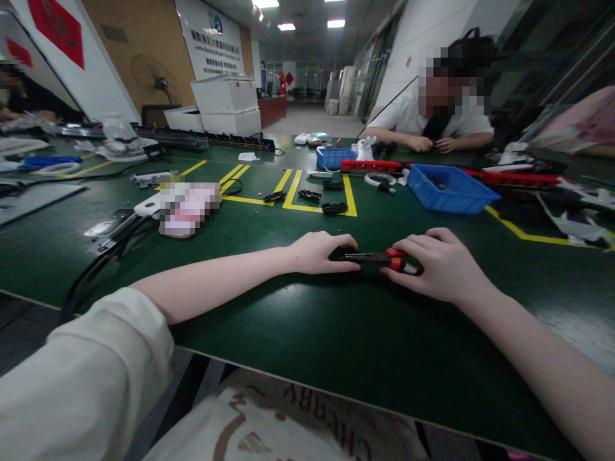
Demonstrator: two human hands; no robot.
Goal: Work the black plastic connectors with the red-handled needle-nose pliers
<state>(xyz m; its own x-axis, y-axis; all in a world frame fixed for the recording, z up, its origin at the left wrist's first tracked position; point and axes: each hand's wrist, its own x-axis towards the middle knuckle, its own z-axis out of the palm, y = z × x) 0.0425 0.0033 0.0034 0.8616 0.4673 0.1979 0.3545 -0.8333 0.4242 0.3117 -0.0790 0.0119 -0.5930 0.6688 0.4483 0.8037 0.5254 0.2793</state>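
Observation:
My right hand (435, 262) is closed around the red and black handles of a pair of long-nose pliers (369, 257). The jaws point left and reach to a small black part (340, 253) held between the thumb and fingers of my left hand (319, 253). Whether the jaw tips grip that part or only touch it, I cannot tell. Both hands are just above the green table. Beyond them, several similar small black parts (335, 208) lie in and beside a yellow taped box.
A blue bin (449, 189) stands at the right, with a smaller blue bin (335, 157) farther back. A phone (189, 208) and black cables (113, 250) lie at the left. Across the table sits a person (451, 96). The table's front edge (288, 378) is close to my body.

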